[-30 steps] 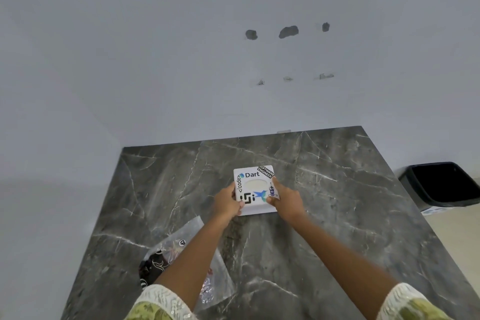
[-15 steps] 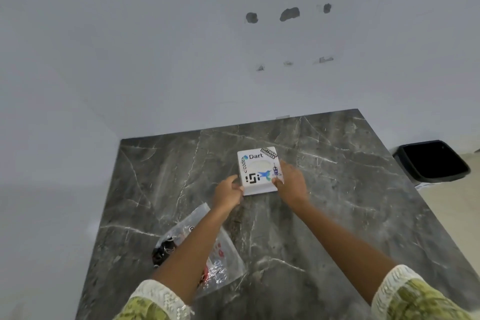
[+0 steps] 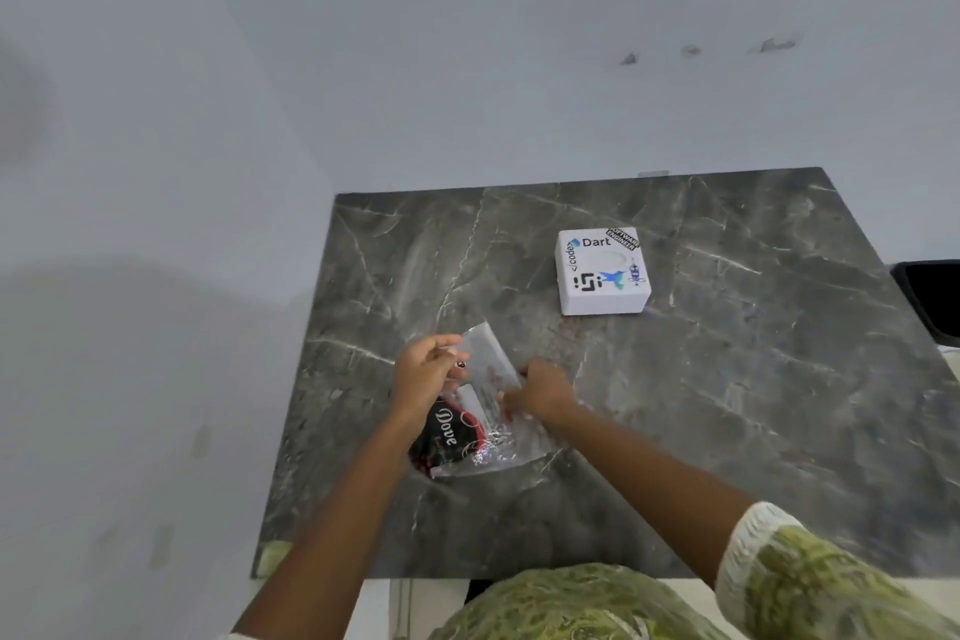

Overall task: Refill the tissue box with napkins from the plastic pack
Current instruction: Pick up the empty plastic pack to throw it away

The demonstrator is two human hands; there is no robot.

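A white square tissue box point(image 3: 602, 271) with stickers on its lid stands alone on the grey marble table point(image 3: 753, 379), towards the far side. Nearer to me lies a clear plastic pack point(image 3: 483, 424) with a black and red printed label, holding white napkins. My left hand point(image 3: 423, 372) pinches the pack's upper left edge and lifts it a little. My right hand point(image 3: 543, 392) grips the pack's right side, fingers pressed into the plastic. Both hands are well away from the box.
A black bin point(image 3: 932, 301) stands on the floor past the table's right edge. A white wall point(image 3: 467, 68) rises behind the table and to its left. The table's near edge is close to my body.
Both hands have let go of the tissue box and pulled back towards me to the plastic pack, which they now hold. The box stays on the table, and the camera has tilted down and left.
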